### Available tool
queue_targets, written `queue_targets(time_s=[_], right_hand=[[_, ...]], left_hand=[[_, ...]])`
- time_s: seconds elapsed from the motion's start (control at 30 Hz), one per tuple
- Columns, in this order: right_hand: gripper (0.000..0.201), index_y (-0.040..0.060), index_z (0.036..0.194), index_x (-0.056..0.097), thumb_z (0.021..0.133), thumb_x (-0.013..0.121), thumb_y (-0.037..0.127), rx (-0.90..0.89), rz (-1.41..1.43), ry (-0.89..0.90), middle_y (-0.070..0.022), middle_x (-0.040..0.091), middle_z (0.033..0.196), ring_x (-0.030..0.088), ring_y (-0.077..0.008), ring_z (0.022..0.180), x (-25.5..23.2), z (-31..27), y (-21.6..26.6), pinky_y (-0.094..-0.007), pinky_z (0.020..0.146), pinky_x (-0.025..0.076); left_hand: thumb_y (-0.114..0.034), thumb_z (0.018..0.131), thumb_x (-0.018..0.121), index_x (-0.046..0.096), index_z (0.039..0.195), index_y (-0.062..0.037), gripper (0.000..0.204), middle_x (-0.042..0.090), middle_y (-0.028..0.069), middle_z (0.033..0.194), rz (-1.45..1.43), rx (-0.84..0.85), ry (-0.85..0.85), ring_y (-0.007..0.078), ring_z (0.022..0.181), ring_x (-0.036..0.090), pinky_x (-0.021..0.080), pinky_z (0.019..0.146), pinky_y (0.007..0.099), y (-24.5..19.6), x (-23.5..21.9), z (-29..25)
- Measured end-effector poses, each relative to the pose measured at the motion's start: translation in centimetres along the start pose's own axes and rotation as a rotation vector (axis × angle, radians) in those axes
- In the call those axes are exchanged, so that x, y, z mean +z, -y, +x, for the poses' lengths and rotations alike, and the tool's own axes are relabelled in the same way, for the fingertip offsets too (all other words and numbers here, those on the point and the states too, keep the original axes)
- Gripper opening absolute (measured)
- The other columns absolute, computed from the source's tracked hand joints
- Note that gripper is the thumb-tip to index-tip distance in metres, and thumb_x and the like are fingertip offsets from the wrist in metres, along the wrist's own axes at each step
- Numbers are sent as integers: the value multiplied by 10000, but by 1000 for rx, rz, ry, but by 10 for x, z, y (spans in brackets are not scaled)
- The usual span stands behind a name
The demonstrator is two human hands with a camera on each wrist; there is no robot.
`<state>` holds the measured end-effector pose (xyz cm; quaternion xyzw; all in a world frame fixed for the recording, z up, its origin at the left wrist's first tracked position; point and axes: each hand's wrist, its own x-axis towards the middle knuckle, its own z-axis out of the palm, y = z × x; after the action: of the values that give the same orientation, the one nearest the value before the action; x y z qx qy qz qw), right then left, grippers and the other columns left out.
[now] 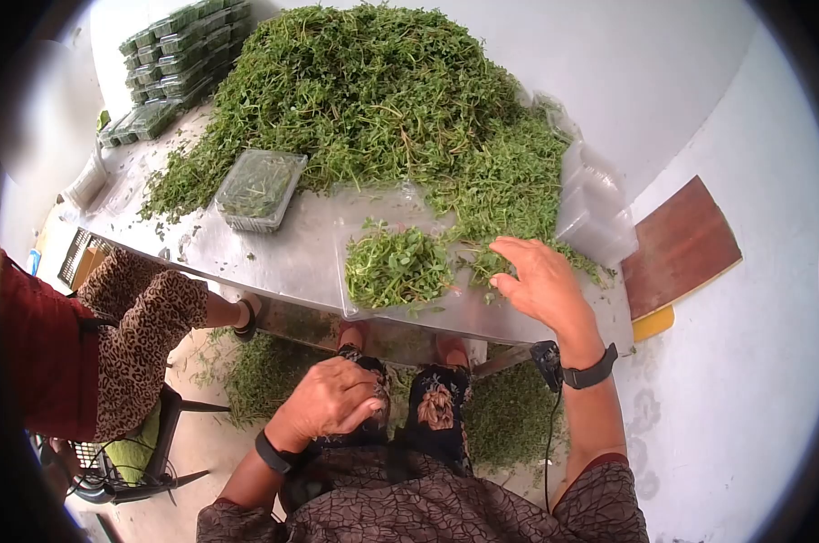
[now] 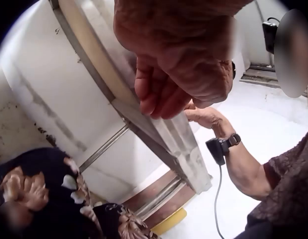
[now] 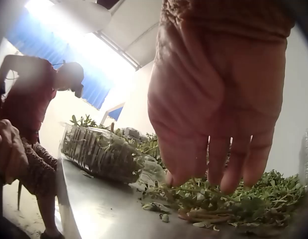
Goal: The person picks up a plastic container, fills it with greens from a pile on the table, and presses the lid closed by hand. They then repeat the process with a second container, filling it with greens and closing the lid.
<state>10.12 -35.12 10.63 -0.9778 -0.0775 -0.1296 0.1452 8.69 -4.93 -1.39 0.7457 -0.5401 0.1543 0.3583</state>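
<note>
My right hand (image 1: 543,288) reaches over the table's front right, just right of a clear plastic box (image 1: 344,271) heaped with leafy green sprigs (image 1: 398,267). Its fingers point down to loose greens (image 3: 243,201) on the metal top, fingertips right at the leaves in the right wrist view. The box's clear lid (image 1: 373,201) is folded back toward the big pile. My left hand (image 1: 335,398) hangs above my lap, fingers loosely curled, with nothing showing in it. In the left wrist view those curled fingers (image 2: 156,94) are below the table edge's level of view.
A large mound of greens (image 1: 364,90) covers the table's back. A closed filled box (image 1: 260,188) sits left, stacked filled boxes (image 1: 179,59) far left, nested clear boxes (image 1: 597,204) right. Another person (image 1: 43,353) is at left. Greens (image 1: 274,376) lie on the floor.
</note>
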Motion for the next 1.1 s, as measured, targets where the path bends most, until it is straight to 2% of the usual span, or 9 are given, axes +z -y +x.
queue_targets(time_s=[0.07, 0.27, 0.43, 0.6, 0.67, 0.73, 0.83, 0.97, 1.1], right_hand=[[356, 6, 1101, 643, 752, 646, 79, -7, -28, 20, -149, 637, 1146, 580, -343, 1017, 8, 4, -5, -420, 899, 463], [137, 2, 812, 637, 680, 612, 28, -116, -230, 47, -164, 653, 851, 610, -353, 839, 22, 17, -21, -467, 767, 493], [75, -3, 643, 562, 669, 603, 54, -121, -132, -174, -199, 572, 635, 578, -393, 634, 16, 32, -36, -473, 609, 484], [126, -4, 705, 557, 720, 642, 87, 32, -75, -128, -186, 529, 634, 545, -381, 615, 2, 48, -30, -445, 573, 449], [110, 4, 745, 592, 722, 657, 89, 19, -113, -65, -182, 533, 642, 548, -376, 623, 8, 51, -28, -437, 580, 450], [189, 33, 879, 655, 693, 650, 68, -16, -96, -102, -184, 596, 669, 610, -373, 765, 16, 54, -24, -463, 686, 496], [381, 68, 1079, 660, 700, 693, 78, -61, -88, -41, -184, 556, 703, 590, -363, 719, 26, 61, -26, -438, 662, 474], [349, 56, 1044, 677, 695, 671, 67, -63, -145, 54, -196, 560, 683, 591, -378, 704, 32, 69, -24, -447, 665, 483], [184, 24, 847, 662, 670, 617, 43, -117, -213, -33, -218, 589, 687, 595, -394, 677, 39, 73, -39, -463, 630, 483]], left_hand=[[-204, 831, 636, 621, 737, -13, 213, 643, 104, 815, -82, -78, 36, 285, 740, 619, 506, 708, 384, 7, 21, -7], [-159, 839, 633, 634, 741, -4, 184, 658, 125, 781, -198, -143, 157, 309, 759, 646, 522, 714, 401, 25, 59, -8], [-183, 861, 618, 622, 735, -1, 222, 641, 142, 753, -246, -188, 253, 317, 733, 639, 519, 696, 412, 36, 93, -16], [-228, 846, 618, 608, 694, -44, 239, 607, 111, 708, -129, -124, 309, 304, 712, 622, 513, 675, 402, 49, 120, -30], [-292, 859, 592, 619, 696, -47, 296, 601, 111, 708, -144, -239, 305, 304, 715, 615, 510, 676, 398, 48, 117, -26], [-289, 859, 591, 621, 693, -49, 293, 602, 106, 715, -137, -245, 303, 300, 723, 615, 508, 682, 398, 49, 116, -24], [-287, 860, 587, 624, 691, -54, 291, 602, 97, 719, -126, -268, 316, 297, 730, 616, 505, 685, 401, 48, 116, -25], [-291, 861, 585, 630, 694, -56, 292, 608, 93, 725, -123, -285, 305, 301, 723, 619, 506, 673, 407, 49, 115, -23], [-246, 827, 627, 578, 682, -53, 247, 576, 108, 685, -134, -294, 292, 317, 696, 608, 504, 649, 408, 49, 117, -23]])
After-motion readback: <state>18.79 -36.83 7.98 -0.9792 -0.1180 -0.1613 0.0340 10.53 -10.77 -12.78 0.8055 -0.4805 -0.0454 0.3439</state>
